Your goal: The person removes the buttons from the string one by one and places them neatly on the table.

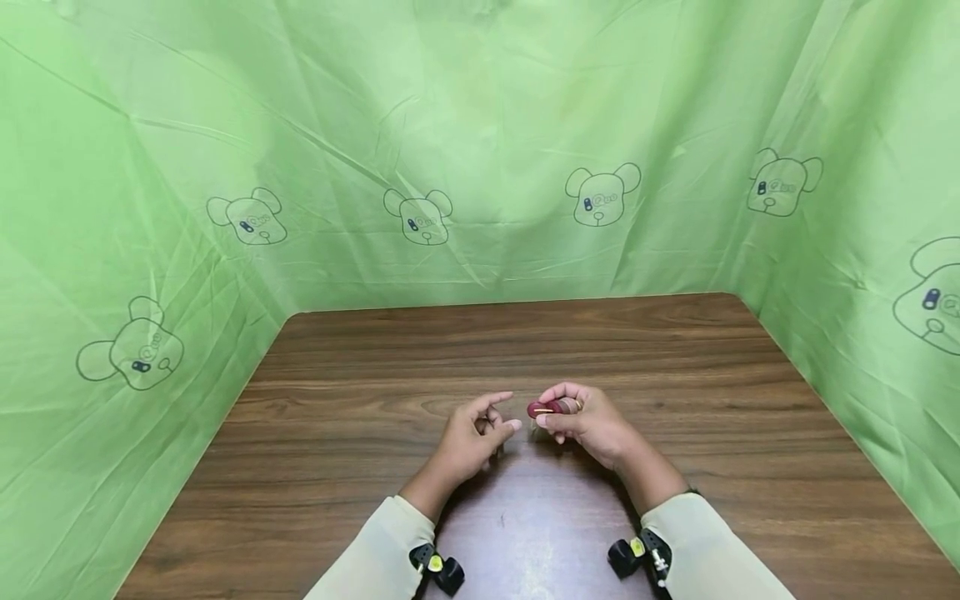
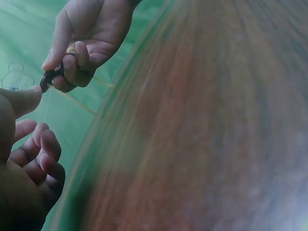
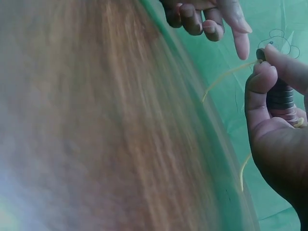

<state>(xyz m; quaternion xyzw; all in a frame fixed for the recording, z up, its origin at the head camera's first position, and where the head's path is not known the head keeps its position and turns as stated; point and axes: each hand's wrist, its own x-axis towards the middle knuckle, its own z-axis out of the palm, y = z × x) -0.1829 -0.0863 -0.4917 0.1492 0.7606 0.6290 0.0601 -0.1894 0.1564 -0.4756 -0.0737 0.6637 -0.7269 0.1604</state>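
Observation:
My right hand (image 1: 592,423) pinches a small stack of dark red discs (image 1: 546,408) between thumb and fingers, above the middle of the table. Ridged round edges of the disc stack (image 3: 280,94) show in the right wrist view, partly covered by the fingers. A thin yellow string (image 3: 226,73) comes out at its end and hangs in a curve. To the left, my left hand (image 1: 471,435) holds nothing, its index finger and thumb spread and pointing toward the discs. A small gap separates the two hands in the head view.
A brown wood-grain table (image 1: 360,358) lies under both hands. Green cloth (image 1: 495,233) printed with bear heads hangs behind it and at both sides. Each sleeved forearm has a small black camera strapped on at the wrist.

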